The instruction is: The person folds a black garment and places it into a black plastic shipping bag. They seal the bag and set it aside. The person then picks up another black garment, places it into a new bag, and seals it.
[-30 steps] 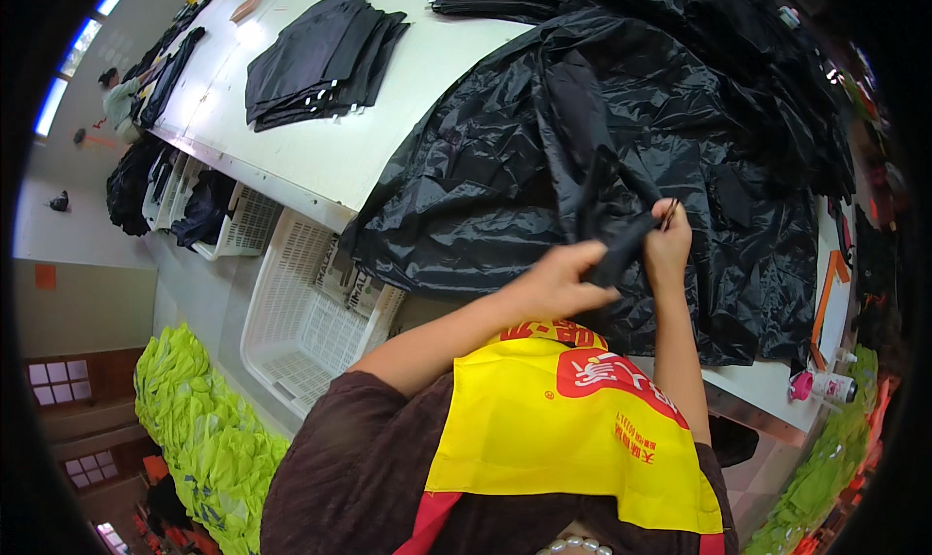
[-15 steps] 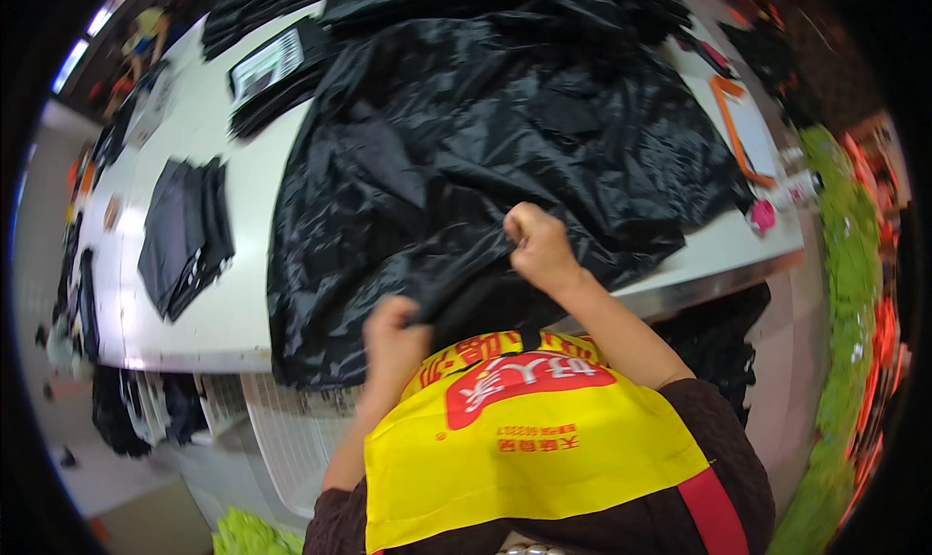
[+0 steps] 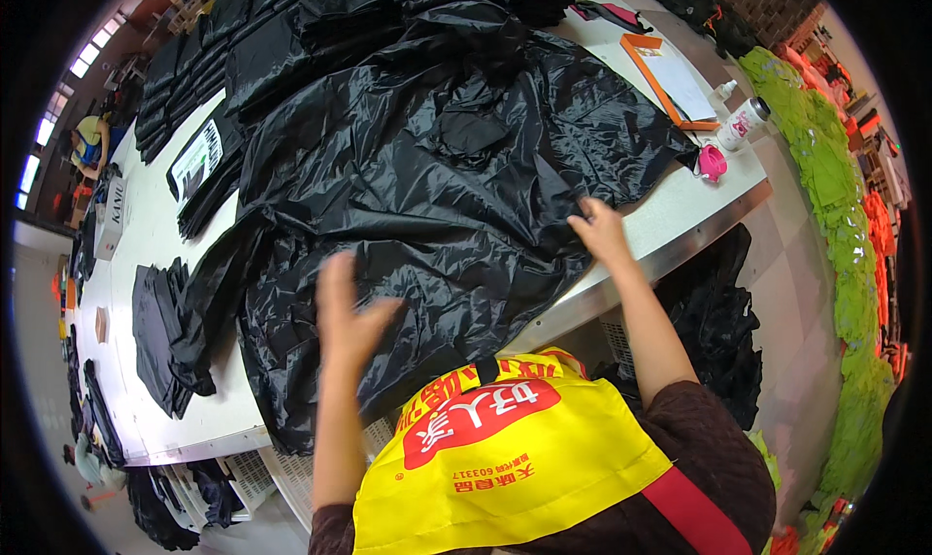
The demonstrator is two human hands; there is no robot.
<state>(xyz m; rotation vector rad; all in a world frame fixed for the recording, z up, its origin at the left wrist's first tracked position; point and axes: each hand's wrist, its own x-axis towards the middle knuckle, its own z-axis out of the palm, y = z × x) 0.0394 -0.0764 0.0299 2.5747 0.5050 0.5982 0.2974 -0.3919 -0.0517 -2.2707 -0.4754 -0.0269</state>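
A large black garment of thin, shiny fabric point(image 3: 427, 205) lies spread and wrinkled over the white table point(image 3: 228, 400), its near edge hanging over the front. One sleeve-like length point(image 3: 218, 273) stretches left across a folded dark grey cloth piece point(image 3: 155, 336). Over the left part of the garment is my left hand point(image 3: 348, 312), slightly blurred, thumb spread wide and nothing in it. My right hand point(image 3: 604, 235) is at the garment's right edge, thumb and fingers apart, fingertips close to the fabric. Whether those fingertips touch it I cannot tell.
Stacks of folded black garments point(image 3: 291, 31) line the far side. At the right are an orange clipboard point(image 3: 670, 84), a white bottle point(image 3: 743, 123) and a pink object point(image 3: 712, 163). Green fabric point(image 3: 815, 196) is piled beyond the aisle. White baskets point(image 3: 296, 482) stand below the table.
Both hands have let go of the bunched fabric and moved apart, the left leftward, the right to the garment's right edge. The garment lies flatter, with a sleeve now out to the left. The view has shifted.
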